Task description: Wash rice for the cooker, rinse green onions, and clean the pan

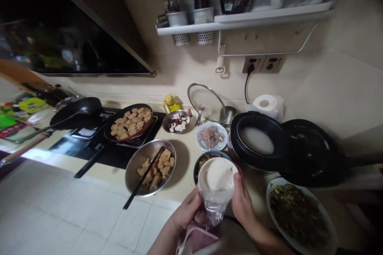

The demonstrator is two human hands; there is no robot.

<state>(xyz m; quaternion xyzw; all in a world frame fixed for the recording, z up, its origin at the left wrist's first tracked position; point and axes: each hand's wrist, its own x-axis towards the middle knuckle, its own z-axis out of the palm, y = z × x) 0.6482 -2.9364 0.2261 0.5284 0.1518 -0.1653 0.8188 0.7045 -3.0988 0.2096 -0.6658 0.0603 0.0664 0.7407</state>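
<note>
Between my two hands is a white bowl [204, 193], tilted toward me, with a smooth white mass [220, 175] in it that may be rice or powder. My left hand [188, 209] is closed on its left side, thumb near the rim. On the opposite side my right hand [241, 198] grips it, thumb along the rim. Clear plastic wrap [216, 210] hangs crumpled from the bowl's near side. Just behind stands a dark bowl of food [198, 162], partly covered by the white one. A plate of shredded meat [211, 135] under wrap lies farther back.
Left are a steel bowl [131, 179] of browned pieces with chopsticks [143, 177], a frying pan [93, 158] and a wok [89, 107] on the stove. Right are a black pot [236, 127], a black lid [311, 147] and a plate of greens [271, 203]. A shelf [254, 22] hangs above.
</note>
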